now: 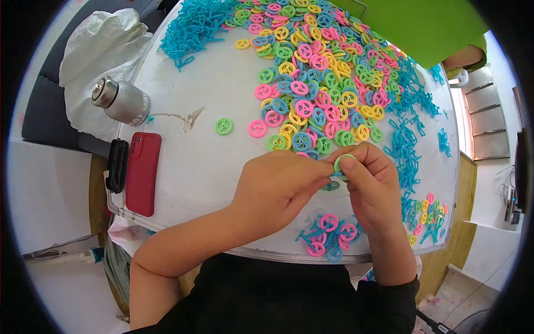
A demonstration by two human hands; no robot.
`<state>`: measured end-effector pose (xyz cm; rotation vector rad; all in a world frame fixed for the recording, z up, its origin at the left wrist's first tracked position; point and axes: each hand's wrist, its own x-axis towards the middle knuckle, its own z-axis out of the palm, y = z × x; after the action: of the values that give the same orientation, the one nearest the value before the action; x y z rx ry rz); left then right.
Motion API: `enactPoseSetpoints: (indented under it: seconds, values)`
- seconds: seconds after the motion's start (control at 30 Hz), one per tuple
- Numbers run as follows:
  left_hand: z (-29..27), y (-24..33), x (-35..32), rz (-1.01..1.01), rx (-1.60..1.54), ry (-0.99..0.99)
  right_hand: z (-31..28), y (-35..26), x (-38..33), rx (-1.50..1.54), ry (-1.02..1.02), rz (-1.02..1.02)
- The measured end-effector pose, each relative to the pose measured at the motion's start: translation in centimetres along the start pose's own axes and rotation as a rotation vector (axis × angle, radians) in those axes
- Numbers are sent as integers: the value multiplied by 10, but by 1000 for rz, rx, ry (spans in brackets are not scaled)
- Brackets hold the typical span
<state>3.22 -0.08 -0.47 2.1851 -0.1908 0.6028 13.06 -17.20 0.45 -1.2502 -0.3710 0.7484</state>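
Over the near part of the white table, my two hands meet with fingers closed. Between thumb and fingers of my right hand (371,183) is a small green plastic wheel (344,165). My left hand (275,189) pinches close against it, where a bit of a blue plastic piece (337,174) shows at the fingertips; most of that piece is hidden. Another green wheel (331,186) lies just under the hands. Nearer the table's front edge sits a small cluster of pink wheels (329,223) joined or mixed with blue plastic pieces.
A large heap of coloured wheels (320,78) spreads beyond my hands. Blue pieces lie in piles at far left (194,28) and right (405,150). A red phone (143,175), black clip-like object (117,166) and metal bottle (123,101) stand left. A person in green (411,28) is opposite.
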Motion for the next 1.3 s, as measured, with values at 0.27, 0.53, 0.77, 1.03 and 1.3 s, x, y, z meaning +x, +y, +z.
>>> enactPoseSetpoints:
  seconds: [0.27, 0.53, 0.77, 1.03, 1.3]
  values:
    - [3, 0, 2, 49, 37, 126, 3, -1, -3, -68, 50, -80]
    - [-8, 3, -1, -234, -290, 28, 8, -6, -7, -292, -30, -285]
    - [2, 3, -10, -426, -729, 100, -4, -2, -7, -377, -112, -283]
    - [1, 5, -8, -311, -528, 141, 7, -9, -16, -418, -28, -166]
    - [-7, 9, -2, -45, -219, -331, -41, -56, -7, -739, 223, -225]
